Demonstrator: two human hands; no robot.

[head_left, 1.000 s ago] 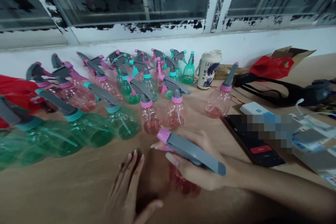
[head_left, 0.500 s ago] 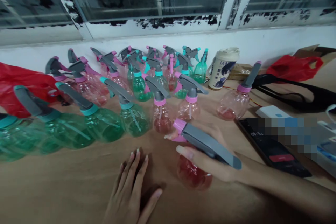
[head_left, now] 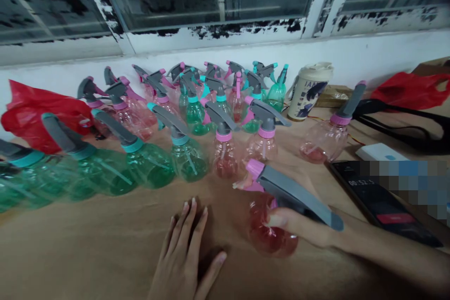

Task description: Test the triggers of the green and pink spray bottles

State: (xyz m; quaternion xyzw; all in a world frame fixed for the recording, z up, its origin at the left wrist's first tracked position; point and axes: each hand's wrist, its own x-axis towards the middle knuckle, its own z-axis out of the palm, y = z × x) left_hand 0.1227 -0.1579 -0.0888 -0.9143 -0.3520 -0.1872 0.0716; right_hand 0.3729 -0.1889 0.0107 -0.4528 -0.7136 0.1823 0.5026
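My right hand [head_left: 302, 225] grips a pink spray bottle [head_left: 262, 232] with a grey and pink trigger head. Its thumb presses against the clear body, while the other fingers pass behind the neck and partly hide there. The bottle stands upright or nearly so; whether its base touches the table [head_left: 87, 248] I cannot tell. To its left, my left hand [head_left: 184, 253] lies palm down on the wood, fingers stretched and holding nothing. Just beyond the held bottle are two pink spray bottles [head_left: 225, 159]. A row of green spray bottles [head_left: 191, 161] runs off to the left.
Several more pink and green bottles crowd toward the wall. A lidded paper cup [head_left: 309, 93] stands behind a lone pink bottle [head_left: 323, 143]. On the right lie a phone [head_left: 379, 206] showing a timer, a white box [head_left: 381, 153] and a black strap [head_left: 401, 136]. A red bag [head_left: 49, 117] sits left.
The view has swung slightly left, so everything sits further right. My right thumb has slid down from beside the trigger head onto the bottle's body. My left hand keeps its flat pose.
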